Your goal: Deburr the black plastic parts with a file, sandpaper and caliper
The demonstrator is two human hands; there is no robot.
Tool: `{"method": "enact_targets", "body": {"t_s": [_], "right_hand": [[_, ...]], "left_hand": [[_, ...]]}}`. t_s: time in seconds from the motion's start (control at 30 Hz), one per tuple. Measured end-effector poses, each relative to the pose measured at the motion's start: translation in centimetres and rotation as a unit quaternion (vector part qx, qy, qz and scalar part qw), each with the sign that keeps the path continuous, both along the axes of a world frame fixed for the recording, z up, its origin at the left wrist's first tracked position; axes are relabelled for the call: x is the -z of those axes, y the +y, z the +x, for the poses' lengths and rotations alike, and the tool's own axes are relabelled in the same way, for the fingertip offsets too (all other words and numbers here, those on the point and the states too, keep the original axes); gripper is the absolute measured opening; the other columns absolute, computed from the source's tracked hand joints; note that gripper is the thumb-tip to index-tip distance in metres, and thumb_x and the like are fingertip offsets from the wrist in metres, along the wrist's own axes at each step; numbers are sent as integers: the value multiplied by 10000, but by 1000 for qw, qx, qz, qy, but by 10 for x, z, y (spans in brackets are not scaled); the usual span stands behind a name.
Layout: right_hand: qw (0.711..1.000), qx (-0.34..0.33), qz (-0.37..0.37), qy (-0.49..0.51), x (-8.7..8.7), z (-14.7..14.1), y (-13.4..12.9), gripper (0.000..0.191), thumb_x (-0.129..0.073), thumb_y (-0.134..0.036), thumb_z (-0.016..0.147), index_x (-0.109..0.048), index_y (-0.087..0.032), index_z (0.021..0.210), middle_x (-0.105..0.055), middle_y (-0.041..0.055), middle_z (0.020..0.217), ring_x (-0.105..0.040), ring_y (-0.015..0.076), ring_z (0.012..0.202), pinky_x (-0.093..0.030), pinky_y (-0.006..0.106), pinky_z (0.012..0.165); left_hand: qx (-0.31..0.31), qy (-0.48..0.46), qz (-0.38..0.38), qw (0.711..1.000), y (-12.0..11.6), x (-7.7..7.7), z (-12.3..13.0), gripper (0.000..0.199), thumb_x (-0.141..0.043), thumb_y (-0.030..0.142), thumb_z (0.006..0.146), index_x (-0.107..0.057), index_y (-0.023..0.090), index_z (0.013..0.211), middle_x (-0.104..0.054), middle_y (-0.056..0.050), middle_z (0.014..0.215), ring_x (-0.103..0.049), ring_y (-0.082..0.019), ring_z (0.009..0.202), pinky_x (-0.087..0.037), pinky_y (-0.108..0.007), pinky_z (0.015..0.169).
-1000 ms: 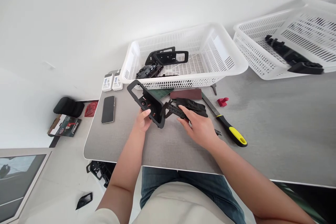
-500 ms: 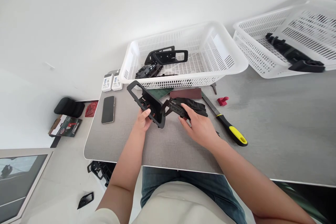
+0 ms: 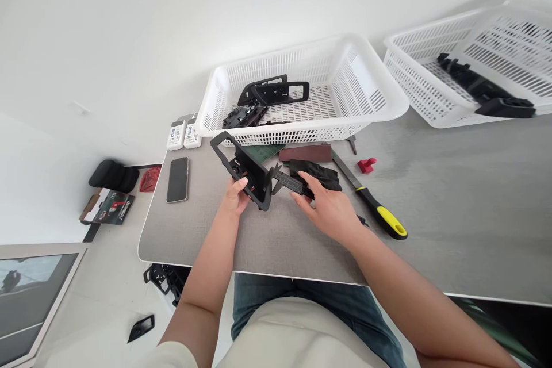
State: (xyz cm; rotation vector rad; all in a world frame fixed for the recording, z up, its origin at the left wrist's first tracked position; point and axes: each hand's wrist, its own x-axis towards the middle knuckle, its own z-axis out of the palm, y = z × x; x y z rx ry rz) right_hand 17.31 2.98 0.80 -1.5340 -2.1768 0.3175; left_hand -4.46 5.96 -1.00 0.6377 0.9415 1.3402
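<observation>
Black plastic bezel frame [image 3: 248, 169] stands tilted in the left hand [image 3: 235, 198], whose fingers [image 3: 241, 183] close narrowly around its lower edge. It is held above the grey desk [image 3: 267, 241], just short of the near rim of a white plastic basket [image 3: 297, 137]. The right hand [image 3: 330, 213] pinches a black vernier caliper [image 3: 290, 182], its jaws set on the frame's right edge. Just beyond lie black cloth [image 3: 317, 173] and a yellow-handled file [image 3: 383, 219]. The desk's near edge runs below both hands; its grey surface extends far to the right.
</observation>
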Motion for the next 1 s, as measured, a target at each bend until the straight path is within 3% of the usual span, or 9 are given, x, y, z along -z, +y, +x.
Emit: {"method": "enact_targets", "body": {"t_s": [0.17, 0.37, 0.7, 0.83, 0.93, 1.0], "right_hand": [[999, -29, 29, 9, 2, 1, 1, 452, -352, -401, 939, -560, -121, 1227, -721, 82, 750, -667, 225, 630, -440, 299, 535], [998, -20, 48, 20, 5, 2, 1, 479, -331, -464, 950, -591, -142, 1192, -738, 93, 829, -677, 230, 669, -430, 294, 528], [999, -8, 30, 28, -1, 1, -1, 511, -310, -537, 935, -637, -201, 1137, -682, 42, 614, -625, 210, 524, -363, 275, 464], [999, -3, 7, 51, -2, 1, -1, 456, -355, -511, 927, -623, -221, 1156, -701, 37, 664, -629, 207, 531, -394, 276, 479], [996, 1, -55, 77, -2, -1, 2, 418, -430, -453, 904, -597, -205, 1196, -703, 34, 676, -637, 214, 554, -447, 291, 516], [990, -5, -87, 113, -3, -2, 4, 395, -481, -407, 880, -595, -195, 1193, -730, 52, 797, -661, 217, 629, -492, 307, 574]], "left_hand": [[3, 4, 0, 1000, 1, 1, 0, 478, -743, 351, 570, -583, 205, 996, -638, -7, 807, -638, -167, 703, -479, -264, 549], [5, -2, 0, 1000, 2, -1, 1, 426, -765, 365, 541, -589, 197, 890, -638, -7, 769, -643, -171, 694, -485, -262, 540], [10, 10, -9, 1000, 1, 4, -1, 396, -742, 381, 571, -597, 192, 888, -644, -20, 745, -655, -208, 737, -510, -304, 587], [16, -11, 1, 1000, 1, 3, -2, 424, -732, 383, 584, -598, 207, 945, -665, -22, 825, -660, -201, 789, -513, -296, 623], [21, -9, 10, 1000, 1, 1, -3, 456, -744, 369, 566, -602, 215, 971, -670, -20, 836, -662, -205, 800, -510, -295, 626], [19, 8, 14, 1000, 1, 0, -4, 448, -752, 352, 550, -607, 213, 951, -665, -18, 797, -659, -213, 791, -505, -302, 620]]}}
